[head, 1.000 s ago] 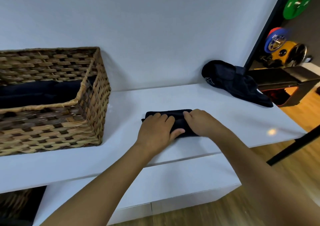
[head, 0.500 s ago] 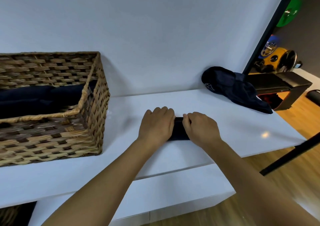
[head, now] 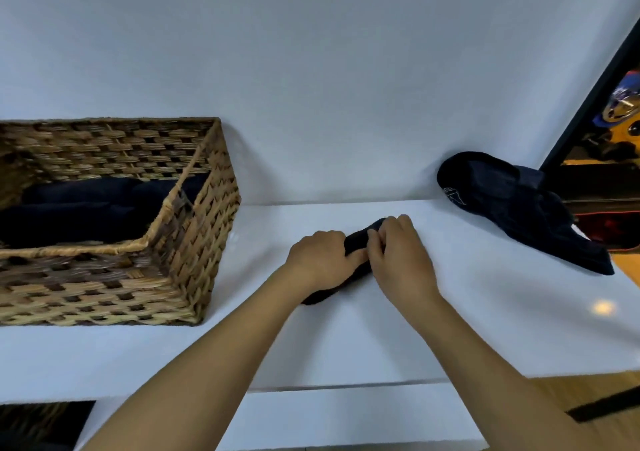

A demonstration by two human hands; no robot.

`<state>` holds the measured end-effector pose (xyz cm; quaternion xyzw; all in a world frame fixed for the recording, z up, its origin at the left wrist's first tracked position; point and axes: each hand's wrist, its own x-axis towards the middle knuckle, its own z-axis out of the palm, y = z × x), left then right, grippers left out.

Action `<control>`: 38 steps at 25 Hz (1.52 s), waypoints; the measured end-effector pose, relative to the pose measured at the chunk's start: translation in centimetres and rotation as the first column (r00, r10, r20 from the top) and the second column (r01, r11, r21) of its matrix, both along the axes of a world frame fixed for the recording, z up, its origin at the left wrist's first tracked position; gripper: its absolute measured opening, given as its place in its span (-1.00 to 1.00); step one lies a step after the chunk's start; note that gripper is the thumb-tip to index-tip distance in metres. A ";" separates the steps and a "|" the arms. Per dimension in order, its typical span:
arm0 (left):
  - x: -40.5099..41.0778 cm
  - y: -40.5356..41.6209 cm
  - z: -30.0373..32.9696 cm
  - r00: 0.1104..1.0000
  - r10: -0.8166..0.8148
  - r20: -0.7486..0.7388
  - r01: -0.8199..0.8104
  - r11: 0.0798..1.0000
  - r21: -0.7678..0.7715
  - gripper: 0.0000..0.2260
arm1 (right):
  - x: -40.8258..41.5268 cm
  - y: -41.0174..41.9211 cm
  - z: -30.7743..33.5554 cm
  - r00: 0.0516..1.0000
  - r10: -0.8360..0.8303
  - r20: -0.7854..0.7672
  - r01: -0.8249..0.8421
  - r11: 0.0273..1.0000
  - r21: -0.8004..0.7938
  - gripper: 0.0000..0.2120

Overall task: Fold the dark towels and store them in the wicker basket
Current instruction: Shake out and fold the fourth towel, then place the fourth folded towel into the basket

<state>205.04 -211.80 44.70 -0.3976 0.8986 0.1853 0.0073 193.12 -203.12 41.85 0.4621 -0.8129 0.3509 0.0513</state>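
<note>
Your left hand [head: 322, 260] and right hand [head: 401, 260] meet just right of the frame's middle, both on the same rolled dark towel [head: 356, 241]. The left hand's fingers curl over the roll and its thumb lies along the near side, so it grips the towel. The right hand's fingers are bent down onto the far end of the roll, with the fingertips [head: 375, 239] pinching the cloth beside the left hand's knuckles. The towel lies on the white countertop [head: 485, 329], slanting from lower left to upper right, and one dark end pokes out below your left wrist (most of the roll is hidden under your hands, so you cannot tell how tight it is).

The wicker basket [head: 194, 242] stands on the same countertop at the left of the frame, well apart from the roll. Inside it lie dark folded towels [head: 86, 208], filling the bottom below the rim.

At the right of the frame, against the white wall [head: 311, 69], a loose heap of dark cloth [head: 519, 208] rests on the countertop, one corner trailing toward the counter's right edge; a small pale label shows on its left side. Beyond the wall's dark edge in the upper right you see blurred coloured equipment [head: 620, 111]. A wooden floor [head: 554, 412] shows at the lower right
</note>
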 end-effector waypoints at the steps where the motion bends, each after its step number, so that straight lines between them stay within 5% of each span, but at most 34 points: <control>1: -0.2 -0.1 0.1 0.999 0.050 -0.009 -0.050 0.998 0.046 -0.55 | 0.4 -0.1 -0.4 0.980 0.048 0.194 -0.049 0.999 0.000 -0.74; 3: -0.1 0.2 -0.1 0.984 0.169 -0.062 -0.161 0.980 0.115 -0.57 | 0.9 -0.2 -1.0 0.885 0.111 0.452 -0.092 0.994 -0.063 -0.81; 7: 0.6 2.7 -0.1 0.850 0.449 -0.275 -0.329 0.861 0.387 -0.63 | 2.2 -0.1 -0.8 0.713 0.198 0.673 -0.086 0.977 -0.196 -0.82; 11: 0.8 5.4 1.9 0.564 0.659 -0.497 -0.237 0.706 0.668 -0.83 | 2.9 0.1 1.6 0.673 0.319 0.667 -0.210 0.947 -0.242 -0.54; 14: 1.1 6.1 4.4 0.416 0.644 -0.642 -0.101 0.735 0.671 -0.89 | 3.5 -0.3 5.8 0.637 0.448 0.628 -0.272 0.892 -0.361 -0.57; 18: 4.0 6.2 9.2 0.483 0.363 -0.797 -0.081 0.925 0.372 -0.81 | 5.1 -0.9 11.9 0.528 0.616 0.585 -0.366 0.786 -0.498 -0.73; 21: 7.5 4.9 12.1 0.599 0.076 -0.797 -0.226 0.971 -0.077 -0.75 | 7.3 -3.0 15.0 0.449 0.681 0.578 -0.426 0.732 -0.532 -0.69; 24: 11.1 2.4 13.0 0.754 -0.006 -0.657 -0.355 0.838 -0.415 -0.49 | 9.6 -5.5 17.5 0.405 0.738 0.540 -0.514 0.672 -0.533 -0.73; 26: 13.9 0.4 13.7 0.823 -0.042 -0.567 -0.331 0.775 -0.538 -0.42 | 11.3 -7.2 18.7 0.399 0.743 0.537 -0.588 0.657 -0.472 -0.73; 29: 19.4 -3.6 15.0 0.964 -0.035 -0.264 -0.202 0.552 -0.809 -0.34 | 13.6 -9.8 20.2 0.451 0.722 0.525 -0.686 0.657 -0.314 -0.75; 32: 24.3 -7.7 16.9 0.998 0.044 -0.044 -0.057 0.364 -0.930 -0.31 | 15.7 -12.3 22.1 0.563 0.710 0.423 -0.723 0.672 -0.164 -0.75; 34: 27.3 -10.2 18.2 0.999 0.005 0.037 0.034 0.331 -0.943 -0.33 | 17.5 -14.0 22.6 0.618 0.726 0.301 -0.760 0.650 -0.005 -0.73; 36: 29.8 -13.2 19.3 0.991 -0.095 0.099 0.132 0.459 -0.879 -0.38 | 19.9 -16.0 22.2 0.665 0.731 0.155 -0.746 0.641 0.181 -0.68; 38: 31.6 -15.9 19.4 0.983 -0.131 0.132 0.186 0.720 -0.669 -0.38 | 22.0 -17.8 21.3 0.668 0.739 0.086 -0.723 0.618 0.308 -0.57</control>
